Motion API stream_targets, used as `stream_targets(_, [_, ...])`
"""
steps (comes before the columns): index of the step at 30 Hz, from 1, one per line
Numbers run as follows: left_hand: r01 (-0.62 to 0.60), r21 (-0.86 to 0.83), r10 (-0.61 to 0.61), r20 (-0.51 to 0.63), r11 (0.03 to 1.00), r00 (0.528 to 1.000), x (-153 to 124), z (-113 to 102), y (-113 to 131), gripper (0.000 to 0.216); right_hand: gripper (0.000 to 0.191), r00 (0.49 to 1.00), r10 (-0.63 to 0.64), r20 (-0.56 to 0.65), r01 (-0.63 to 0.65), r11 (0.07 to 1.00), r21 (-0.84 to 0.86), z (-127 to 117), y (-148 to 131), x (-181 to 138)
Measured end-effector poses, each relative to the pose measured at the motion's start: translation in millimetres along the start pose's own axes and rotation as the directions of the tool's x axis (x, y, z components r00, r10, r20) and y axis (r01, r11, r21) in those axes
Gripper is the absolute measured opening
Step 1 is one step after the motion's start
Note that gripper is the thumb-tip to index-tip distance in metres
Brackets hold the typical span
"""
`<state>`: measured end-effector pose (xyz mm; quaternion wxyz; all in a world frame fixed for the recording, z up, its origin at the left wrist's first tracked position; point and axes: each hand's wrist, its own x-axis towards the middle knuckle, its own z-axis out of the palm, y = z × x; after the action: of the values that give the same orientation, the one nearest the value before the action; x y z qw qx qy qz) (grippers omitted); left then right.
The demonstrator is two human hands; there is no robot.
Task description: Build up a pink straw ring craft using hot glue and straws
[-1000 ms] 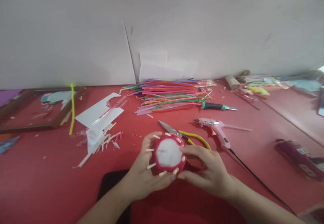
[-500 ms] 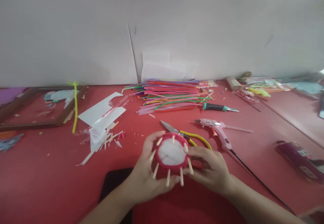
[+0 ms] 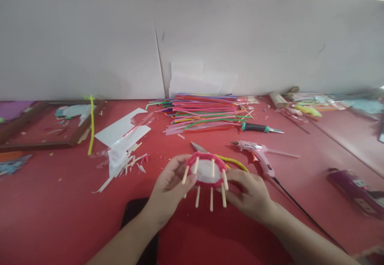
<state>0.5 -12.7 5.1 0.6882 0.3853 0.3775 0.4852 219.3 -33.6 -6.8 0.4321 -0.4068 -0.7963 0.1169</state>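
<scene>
Both hands hold a small round basket-like piece (image 3: 207, 184) with a pink-red fuzzy rim, a white round base and several short wooden sticks standing out around its edge. My left hand (image 3: 172, 191) grips its left side, the thumb by the white base. On the right side, my right hand (image 3: 249, 193) pinches the rim near a stick. Just behind the piece lie scissors (image 3: 232, 162) with yellow handles, partly covered by it. A pink glue gun (image 3: 258, 153) rests to the right, its cord trailing toward the front.
Colourful pipe cleaners (image 3: 204, 111) are heaped by the white partition, beside a craft knife (image 3: 261, 128). White paper scraps and stick bits (image 3: 120, 157) lie left. A brown frame (image 3: 39, 147) is farther left, a purple case (image 3: 354, 187) at right, a dark flat object (image 3: 138, 213) in front.
The round piece has been tilted and turned, so its white base now shows at a flatter angle. My left thumb has moved from under the piece up to its face.
</scene>
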Motion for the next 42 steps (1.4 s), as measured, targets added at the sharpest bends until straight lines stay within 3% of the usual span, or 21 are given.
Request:
stream_targets(2, [0.005, 0.068, 0.0, -0.067, 0.998, 0.998, 2, 1, 0, 0.018, 0.028, 0.995, -0.084, 0.045, 0.081, 0.994, 0.07, -1, 0, 3])
stream_targets(4, [0.027, 0.077, -0.02, -0.083, 0.997, 0.996, 4, 1, 1, 0.017, 0.033, 0.996, -0.073, 0.048, 0.071, 0.997, 0.031, -5, 2, 4])
stream_targets(8, [0.017, 0.026, -0.015, -0.067, 1.0, 0.998, 7, -3, -1, 0.022, 0.017, 0.98, 0.198, -0.005, -0.189, 0.928, -0.321, -13, 20, 3])
stream_targets(13, [0.038, 0.031, -0.037, -0.036, 0.999, 0.999, 10, -7, -2, 0.026, 0.027, 0.922, 0.313, 0.226, -0.183, 0.871, -0.456, -22, 33, 1])
stream_targets(19, [0.257, -0.081, -0.254, 0.044, 0.963, 0.966, 12, -8, 2, 0.034, 0.032, 0.799, 0.472, 0.373, -0.295, 0.848, -0.441, -28, 18, 0])
stream_targets(22, [0.291, -0.138, -0.29, 0.03, 0.947, 0.957, 13, -11, 4, 0.037, 0.039, 0.721, 0.582, 0.375, -0.36, 0.778, -0.515, -26, 14, 0])
stream_targets(25, [0.347, -0.165, -0.334, 0.101, 0.923, 0.937, 15, -17, 6, 0.031, 0.031, 0.689, 0.645, 0.33, -0.357, 0.698, -0.62, -21, 13, 1])
stream_targets(29, [0.463, -0.182, -0.405, 0.284, 0.867, 0.869, 13, -23, 10, 0.027, 0.016, 0.753, 0.626, 0.202, -0.374, 0.66, -0.652, -17, 15, 2])
stream_targets(33, [0.477, -0.163, -0.403, 0.343, 0.864, 0.848, 10, -27, 14, 0.024, 0.023, 0.874, 0.463, 0.147, -0.357, 0.817, -0.452, -21, 19, 4])
stream_targets(36, [0.473, -0.165, -0.404, 0.33, 0.865, 0.853, 11, -30, 20, 0.023, 0.025, 0.953, 0.287, 0.099, -0.251, 0.928, -0.277, -28, 19, 7])
stream_targets(42, [0.418, -0.075, -0.356, 0.404, 0.905, 0.843, 14, -36, 35, 0.018, 0.029, 0.992, 0.082, 0.098, -0.059, 0.973, -0.225, -39, 19, 9])
